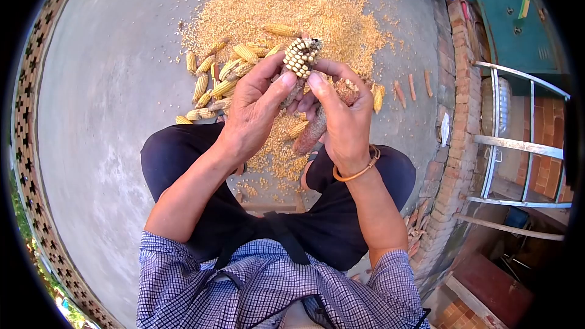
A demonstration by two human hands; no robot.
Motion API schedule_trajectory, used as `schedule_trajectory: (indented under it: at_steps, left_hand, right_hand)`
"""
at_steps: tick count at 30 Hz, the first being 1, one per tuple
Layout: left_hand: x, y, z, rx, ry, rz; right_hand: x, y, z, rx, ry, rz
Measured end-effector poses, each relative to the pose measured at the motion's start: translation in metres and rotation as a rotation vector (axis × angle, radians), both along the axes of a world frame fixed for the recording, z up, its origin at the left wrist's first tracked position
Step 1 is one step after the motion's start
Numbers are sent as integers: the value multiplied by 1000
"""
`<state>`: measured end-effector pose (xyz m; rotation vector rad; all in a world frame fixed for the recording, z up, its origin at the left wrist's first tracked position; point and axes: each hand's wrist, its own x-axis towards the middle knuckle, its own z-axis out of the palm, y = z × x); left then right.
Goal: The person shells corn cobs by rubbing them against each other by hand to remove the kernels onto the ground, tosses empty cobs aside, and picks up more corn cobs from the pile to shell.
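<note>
Both hands meet in front of me around a partly shelled corn cob (301,58), whose upper end still bears pale kernels and has a dark tip. My left hand (256,105) grips it from the left, thumb on the kernels. From the right, my right hand (345,109) presses its thumb against the same cob, its fingers curled behind. A bare reddish cob (311,131) shows below the right palm; whether that hand holds it is unclear. Whole yellow cobs (228,76) lie heaped on the ground beyond the left hand.
Loose kernels (286,9) spread over the concrete floor (109,85) ahead. Bare cobs (412,87) lie at the right, beside a low brick edge (464,103). Farther right stand a metal rail (524,145) and a green cabinet (512,24). My knees flank the work area.
</note>
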<state>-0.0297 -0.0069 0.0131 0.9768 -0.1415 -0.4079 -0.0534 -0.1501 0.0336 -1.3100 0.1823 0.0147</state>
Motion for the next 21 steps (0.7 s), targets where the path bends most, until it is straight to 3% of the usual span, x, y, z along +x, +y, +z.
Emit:
schedule_trajectory:
  at_steps: [2,5,9,12,16,21]
  left_hand:
    - [3,1,-1,53,-52,33]
    - [4,4,-2,70,-94,44]
    - [-1,2,-3,185,-118,102]
    - [1,1,-1,458,-418,151]
    - [0,1,-5,649,-541,151]
    - [-3,-3,-7,451,-318,27]
  right_hand:
    - [5,-2,-21,-263,-206,-66]
    - [8,-6,-28,-485,-309,-143]
    - [7,-7,-12,-252,-178,-119]
    - [3,-5,4,24,42,-54]
    - [1,-4,-12,-88,-54,-62]
    - [7,-31,2,-59,-126,-142]
